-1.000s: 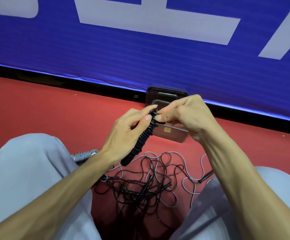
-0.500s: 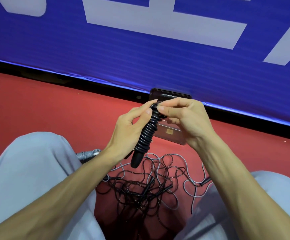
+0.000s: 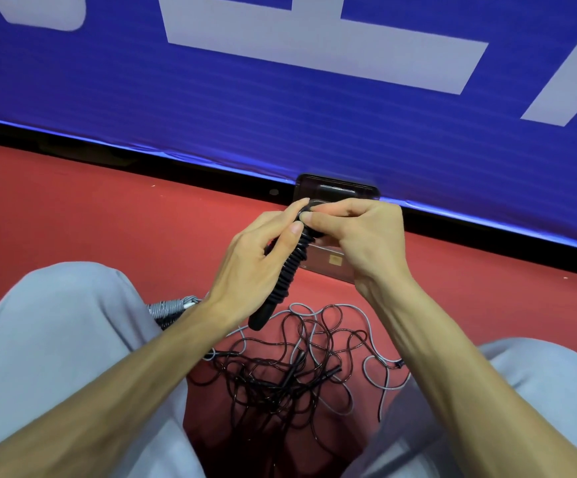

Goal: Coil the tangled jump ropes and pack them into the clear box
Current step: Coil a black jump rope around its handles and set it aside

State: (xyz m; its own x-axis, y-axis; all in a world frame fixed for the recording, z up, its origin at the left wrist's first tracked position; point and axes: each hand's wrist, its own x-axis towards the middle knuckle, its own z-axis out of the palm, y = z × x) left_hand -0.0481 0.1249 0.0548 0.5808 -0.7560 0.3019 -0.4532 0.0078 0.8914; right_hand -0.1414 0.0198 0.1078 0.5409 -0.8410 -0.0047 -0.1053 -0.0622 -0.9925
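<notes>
My left hand [image 3: 249,267] and right hand [image 3: 359,236] pinch the wound black rope bundle [image 3: 289,270] above the floor tangle [image 3: 290,370]: light, springy, slippery, so I'd grip mid-coil.

A black rope-wound handle [image 3: 289,274] slants upright above tangled black and grey jump ropes [image 3: 290,370] on red floor; the clear box [image 3: 332,262] lies behind.

Black ropes [image 3: 273,377], red floor [image 3: 107,215], blue-and-white banner [image 3: 211,108]
</notes>
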